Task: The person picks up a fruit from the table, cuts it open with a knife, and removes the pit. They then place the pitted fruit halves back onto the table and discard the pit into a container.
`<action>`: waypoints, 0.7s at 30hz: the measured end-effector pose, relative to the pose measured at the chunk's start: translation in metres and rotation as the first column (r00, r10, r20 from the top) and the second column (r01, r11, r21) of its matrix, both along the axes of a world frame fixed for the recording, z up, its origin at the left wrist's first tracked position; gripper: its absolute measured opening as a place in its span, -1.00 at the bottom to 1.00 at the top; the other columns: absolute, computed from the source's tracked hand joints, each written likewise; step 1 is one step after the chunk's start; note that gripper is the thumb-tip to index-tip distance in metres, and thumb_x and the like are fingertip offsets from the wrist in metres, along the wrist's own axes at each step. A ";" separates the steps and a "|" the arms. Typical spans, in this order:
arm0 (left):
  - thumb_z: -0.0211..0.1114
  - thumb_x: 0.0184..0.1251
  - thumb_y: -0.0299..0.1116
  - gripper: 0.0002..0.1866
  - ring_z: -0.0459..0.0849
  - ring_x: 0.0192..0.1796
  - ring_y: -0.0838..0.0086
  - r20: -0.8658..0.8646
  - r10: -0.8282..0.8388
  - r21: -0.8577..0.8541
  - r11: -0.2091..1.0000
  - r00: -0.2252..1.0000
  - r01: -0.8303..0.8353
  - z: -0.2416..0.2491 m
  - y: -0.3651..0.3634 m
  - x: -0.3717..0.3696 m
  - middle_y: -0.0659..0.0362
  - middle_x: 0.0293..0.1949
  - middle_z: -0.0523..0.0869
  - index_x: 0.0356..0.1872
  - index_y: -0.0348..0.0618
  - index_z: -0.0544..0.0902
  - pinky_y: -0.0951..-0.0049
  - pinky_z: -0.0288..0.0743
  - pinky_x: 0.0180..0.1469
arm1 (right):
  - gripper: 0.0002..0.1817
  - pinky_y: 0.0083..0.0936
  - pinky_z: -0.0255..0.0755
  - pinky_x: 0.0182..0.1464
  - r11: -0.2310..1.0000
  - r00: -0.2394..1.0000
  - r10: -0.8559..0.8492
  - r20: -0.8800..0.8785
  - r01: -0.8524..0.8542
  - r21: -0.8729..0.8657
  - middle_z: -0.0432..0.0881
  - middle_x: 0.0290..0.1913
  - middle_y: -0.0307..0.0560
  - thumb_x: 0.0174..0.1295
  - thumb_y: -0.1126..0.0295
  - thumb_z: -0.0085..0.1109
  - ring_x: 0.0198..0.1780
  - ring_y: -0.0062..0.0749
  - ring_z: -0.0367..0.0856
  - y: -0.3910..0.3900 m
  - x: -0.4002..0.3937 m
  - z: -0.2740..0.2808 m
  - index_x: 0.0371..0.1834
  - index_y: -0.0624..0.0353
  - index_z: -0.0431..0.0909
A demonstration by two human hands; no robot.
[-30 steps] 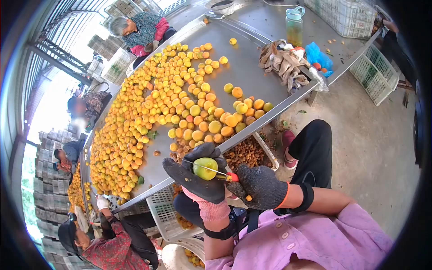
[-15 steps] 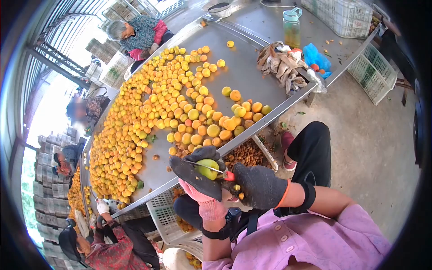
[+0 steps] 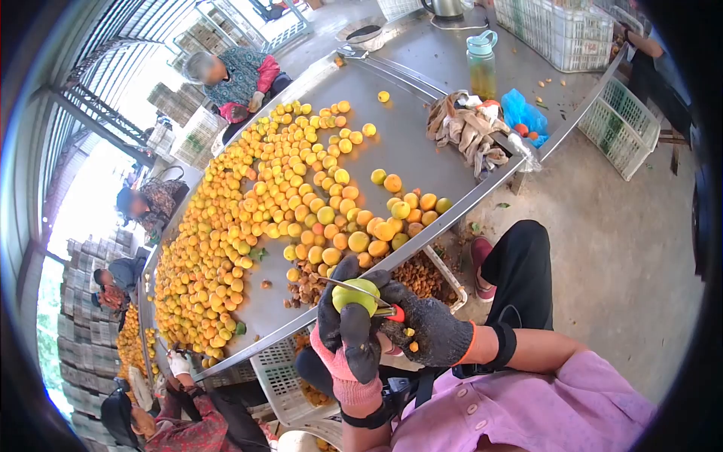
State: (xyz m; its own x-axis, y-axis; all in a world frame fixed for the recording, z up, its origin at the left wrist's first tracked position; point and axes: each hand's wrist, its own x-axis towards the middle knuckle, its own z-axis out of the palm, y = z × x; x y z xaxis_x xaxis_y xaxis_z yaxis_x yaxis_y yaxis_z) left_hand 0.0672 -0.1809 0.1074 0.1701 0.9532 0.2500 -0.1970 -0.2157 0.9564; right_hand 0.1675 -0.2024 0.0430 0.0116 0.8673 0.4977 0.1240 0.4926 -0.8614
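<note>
My left hand (image 3: 350, 331), in a dark glove over a pink one, has its fingers wrapped round a green fruit (image 3: 355, 296). In my right hand (image 3: 431, 325), also dark-gloved, is a small knife with a red part (image 3: 395, 313) near its handle; its thin blade lies across the fruit. Both hands are in front of the near edge of a metal table (image 3: 422, 139). Many yellow-orange fruits (image 3: 301, 188) are spread over the table.
Gloves and rags (image 3: 471, 128), a bottle (image 3: 482, 64) and a blue bag (image 3: 523, 113) lie on the right side of the table. Below its edge are a crate (image 3: 282, 373) and brown pieces (image 3: 418, 277). Several other people sit around the far and left sides.
My left hand has turned more upright, its fingers now curled round the fruit. Both hands and the knife have shifted slightly, and the camera view has moved a little.
</note>
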 end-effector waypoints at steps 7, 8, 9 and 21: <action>0.19 0.18 -0.50 -0.49 0.61 -0.10 0.42 -0.326 -0.089 0.044 0.993 0.941 0.109 0.019 0.012 -0.023 0.01 -0.12 0.63 0.18 -0.39 0.33 0.48 0.44 -0.01 | -0.30 -0.29 0.45 -0.16 0.947 0.919 0.278 0.280 -0.212 -0.243 0.45 0.01 0.12 0.02 0.31 0.21 -0.14 0.03 0.54 -0.006 0.042 0.019 0.27 0.12 0.18; 0.18 0.17 -0.51 -0.48 0.61 -0.09 0.40 -0.399 -0.133 0.057 0.984 0.907 0.170 0.017 0.017 -0.027 0.01 -0.12 0.63 0.18 -0.39 0.32 0.47 0.44 0.00 | -0.28 -0.27 0.44 -0.14 0.941 0.897 0.312 0.313 -0.245 -0.235 0.46 -0.01 0.12 -0.04 0.32 0.25 -0.13 0.05 0.54 -0.005 0.049 0.018 0.25 0.13 0.20; 0.18 0.16 -0.53 -0.48 0.61 -0.08 0.38 -0.470 -0.174 0.065 0.971 0.865 0.231 0.015 0.020 -0.029 0.01 -0.12 0.63 0.19 -0.39 0.32 0.45 0.44 0.02 | -0.26 -0.25 0.43 -0.11 0.933 0.873 0.344 0.344 -0.278 -0.228 0.47 -0.03 0.12 -0.10 0.33 0.30 -0.13 0.06 0.53 -0.002 0.053 0.018 0.24 0.13 0.23; 0.32 0.11 -0.16 -0.28 0.59 -0.01 0.16 0.474 -0.081 -0.144 0.975 0.877 0.168 -0.013 0.007 -0.006 -0.12 -0.01 0.55 0.21 -0.40 0.27 0.20 0.53 0.03 | -0.41 -0.35 0.34 0.13 0.925 0.932 0.360 -0.033 -0.361 -0.114 0.42 0.12 0.09 -0.03 0.48 0.17 0.06 -0.09 0.48 -0.002 0.031 0.019 0.17 0.24 0.31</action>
